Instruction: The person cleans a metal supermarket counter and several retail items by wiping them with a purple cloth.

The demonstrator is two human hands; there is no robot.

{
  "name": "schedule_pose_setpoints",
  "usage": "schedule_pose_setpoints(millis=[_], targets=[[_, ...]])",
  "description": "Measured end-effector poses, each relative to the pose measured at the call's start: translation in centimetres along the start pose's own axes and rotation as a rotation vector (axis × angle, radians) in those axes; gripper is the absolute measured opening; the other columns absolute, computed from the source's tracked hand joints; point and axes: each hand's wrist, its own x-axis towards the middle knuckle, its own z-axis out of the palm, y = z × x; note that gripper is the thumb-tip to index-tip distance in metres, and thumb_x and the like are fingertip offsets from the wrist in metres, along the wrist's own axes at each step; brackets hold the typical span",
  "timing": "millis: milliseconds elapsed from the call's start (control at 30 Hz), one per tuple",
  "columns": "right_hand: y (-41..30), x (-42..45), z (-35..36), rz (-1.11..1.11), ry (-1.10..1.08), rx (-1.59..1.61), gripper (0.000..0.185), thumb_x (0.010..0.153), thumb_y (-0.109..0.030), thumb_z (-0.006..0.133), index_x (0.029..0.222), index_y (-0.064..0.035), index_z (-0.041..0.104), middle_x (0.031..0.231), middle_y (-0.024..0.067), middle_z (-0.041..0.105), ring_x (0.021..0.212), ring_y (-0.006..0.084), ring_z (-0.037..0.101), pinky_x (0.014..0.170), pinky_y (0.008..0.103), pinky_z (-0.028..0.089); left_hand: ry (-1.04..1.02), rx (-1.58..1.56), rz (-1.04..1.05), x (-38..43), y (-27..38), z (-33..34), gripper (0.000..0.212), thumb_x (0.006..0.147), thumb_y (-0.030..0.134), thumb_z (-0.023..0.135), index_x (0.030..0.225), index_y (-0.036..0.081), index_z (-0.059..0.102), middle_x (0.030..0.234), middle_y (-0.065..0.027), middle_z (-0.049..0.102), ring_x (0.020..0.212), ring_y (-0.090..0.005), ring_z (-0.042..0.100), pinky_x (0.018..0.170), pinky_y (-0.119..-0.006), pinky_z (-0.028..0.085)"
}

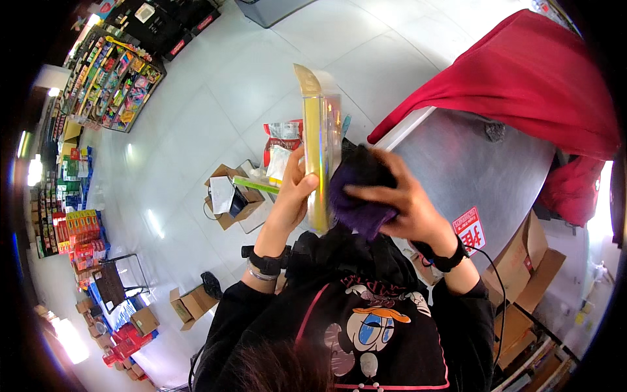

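My left hand (pixel 293 198) grips a tall, shiny gold box (pixel 315 142) by its side, the thumb across its narrow face. The box stands nearly upright in front of my chest, with a curved gold flap (pixel 307 80) sticking up at its top. In my right hand (pixel 414 201) is a bunched dark purple cloth (pixel 360 193), close against the right side of the box. The right hand is blurred, and I cannot tell whether the cloth touches the box. Both wrists wear black bands.
A grey panel (pixel 470 161) with a red-and-white sticker, partly under red fabric (pixel 519 78), stands at the right. Open cardboard boxes (pixel 526 264) lie below it. Beyond my left hand are a red-and-white bag (pixel 283 132) and an open carton (pixel 235 196). Stocked shelves (pixel 115 83) line the left.
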Motion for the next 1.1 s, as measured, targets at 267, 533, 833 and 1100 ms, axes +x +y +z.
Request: schedule_pose_setpoints(millis=[267,533,833,1100], targets=[[-1.4,2.4,-1.6,0.013,0.255,-0.197,0.058,0.057,-0.006,0.075,0.113,-0.0186,0.067,0.134,0.021,0.038,0.12,0.0398,0.046,0.098,0.0447,0.043,0.059,0.727,-0.066,0.5,-1.2,1.0,0.087,0.07,0.023,0.077,0.137,0.002,0.027,0.122,-0.0128,0.043,0.115,-0.026,0.043,0.104,-0.037,0.031],[0.4,1.8,-1.0,0.065,0.358,-0.072,0.052,0.062,-0.007,0.075,0.113,-0.012,0.067,0.133,0.0207,0.039,0.121,0.0375,0.046,0.101,0.0412,0.038,0.036,-0.052,-0.151,0.1,-0.7,0.1,0.045,0.1,0.038,0.033,0.13,0.004,0.036,0.123,-0.0095,0.05,0.113,-0.014,0.049,0.097,-0.032,0.038],[0.7,1.7,-1.9,0.134,0.387,0.019,0.049,0.065,-0.008,0.075,0.114,-0.0078,0.065,0.132,0.0191,0.041,0.121,0.0343,0.046,0.102,0.0401,0.036,0.119,-0.123,-0.138,0.1,-0.4,0.2,0.033,0.101,0.023,0.036,0.127,0.003,0.042,0.118,-0.01,0.056,0.106,-0.0139,0.056,0.088,-0.028,0.048],[-0.3,1.1,-0.2,0.068,0.209,0.095,0.057,0.061,-0.01,0.076,0.116,-0.0169,0.065,0.133,0.0208,0.036,0.122,0.0387,0.044,0.103,0.0446,0.037,0.299,-0.072,0.016,1.2,0.7,1.3,0.036,0.101,0.023,0.036,0.127,0.0,0.044,0.116,-0.0115,0.058,0.101,-0.0149,0.06,0.086,-0.028,0.05]])
